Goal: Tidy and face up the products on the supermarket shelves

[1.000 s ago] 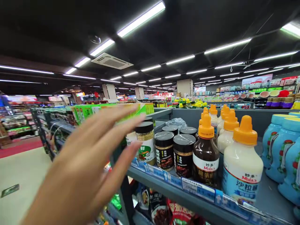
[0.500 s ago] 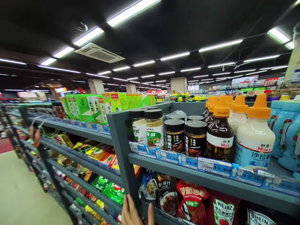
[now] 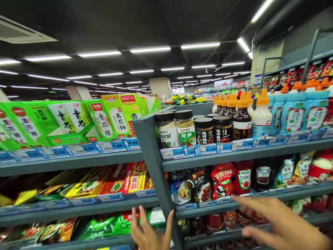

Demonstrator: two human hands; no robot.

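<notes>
My left hand [image 3: 151, 232] is raised in front of the grey shelf post [image 3: 158, 170], fingers apart and holding nothing. Behind it lie green packets [image 3: 104, 225] on a lower shelf. Reaching in from the right, my right hand [image 3: 275, 218] has its fingers stretched out toward the left, slightly blurred, with nothing in it. Just above its fingertips stand a red tomato ketchup pouch [image 3: 223, 180], a Heinz ketchup pouch [image 3: 243, 177] and a black sauce pouch [image 3: 201, 184]. Whether either hand touches the shelf I cannot tell.
Seasoning jars [image 3: 185, 127] and orange-capped sauce bottles [image 3: 241, 118] line the top right shelf. Green wasabi boxes [image 3: 70, 119] fill the top left shelf, with flat yellow and red packets [image 3: 135, 176] below. Blue price tags [image 3: 117, 146] run along the shelf edges.
My view has turned right and now faces the shelves more squarely. My right hand has come into view from the right. My left hand stays low by the post and shows more fully.
</notes>
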